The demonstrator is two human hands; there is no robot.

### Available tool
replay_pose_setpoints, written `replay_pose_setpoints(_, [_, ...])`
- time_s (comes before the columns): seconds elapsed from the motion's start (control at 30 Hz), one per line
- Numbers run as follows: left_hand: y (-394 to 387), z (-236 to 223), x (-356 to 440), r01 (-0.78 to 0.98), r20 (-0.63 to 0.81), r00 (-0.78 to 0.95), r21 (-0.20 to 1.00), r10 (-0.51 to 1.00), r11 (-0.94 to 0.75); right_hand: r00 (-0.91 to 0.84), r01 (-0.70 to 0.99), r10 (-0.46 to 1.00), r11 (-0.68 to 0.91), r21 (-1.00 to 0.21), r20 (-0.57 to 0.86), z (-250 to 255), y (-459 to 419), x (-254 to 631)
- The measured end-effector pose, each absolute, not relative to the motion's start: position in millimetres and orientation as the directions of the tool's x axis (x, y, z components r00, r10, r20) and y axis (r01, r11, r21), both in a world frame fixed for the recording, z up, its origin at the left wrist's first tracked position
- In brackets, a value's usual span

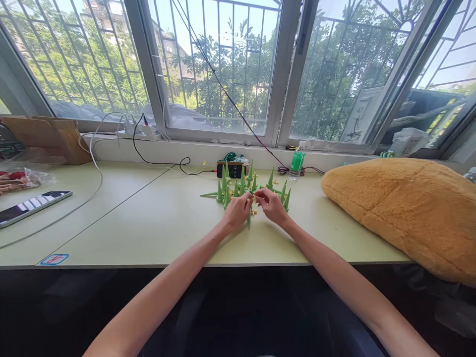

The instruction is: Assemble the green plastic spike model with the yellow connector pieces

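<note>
Both hands meet over a cluster of green plastic cones (220, 191) with small yellow pieces among them, in the middle of the table. My left hand (238, 210) is closed in a pinch at the cluster's near side. Close beside it, my right hand (272, 205) is pinched too, its fingertips almost touching the left ones. Whatever lies between the fingertips is too small to make out. Most cones stand upright; one green cone (208, 194) lies on its side at the left, and another (249, 223) points toward me below the hands.
Behind the cones stands a phone (236, 171) with a lit display. A water bottle (297, 161) is at the back, and a large tan plush cushion (401, 208) covers the right side. At left lie another phone (35, 207), a white cable (97, 187) and a cardboard box (70, 141).
</note>
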State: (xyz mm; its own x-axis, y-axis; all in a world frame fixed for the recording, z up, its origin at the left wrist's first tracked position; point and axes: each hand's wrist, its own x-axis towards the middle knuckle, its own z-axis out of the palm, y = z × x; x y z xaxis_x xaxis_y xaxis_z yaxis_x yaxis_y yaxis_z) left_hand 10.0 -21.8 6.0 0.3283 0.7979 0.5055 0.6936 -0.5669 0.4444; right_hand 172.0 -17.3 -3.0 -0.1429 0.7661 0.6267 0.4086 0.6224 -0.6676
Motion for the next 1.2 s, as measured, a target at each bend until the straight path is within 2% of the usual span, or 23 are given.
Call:
replay_pose_setpoints(0.33, [-21.1,6.0,9.3,0.68,0.536,0.328,0.438,0.778,-0.588,-0.143,0.427,0.815,0.563,-0.708,0.562,-0.8,-19.5,171.6])
replay_pose_setpoints(1.2, [-20.2,4.3,8.9,0.649,0.554,0.331,0.454,0.764,-0.611,-0.125,0.44,0.806,0.567,-0.696,0.578,0.3,-21.4,172.2])
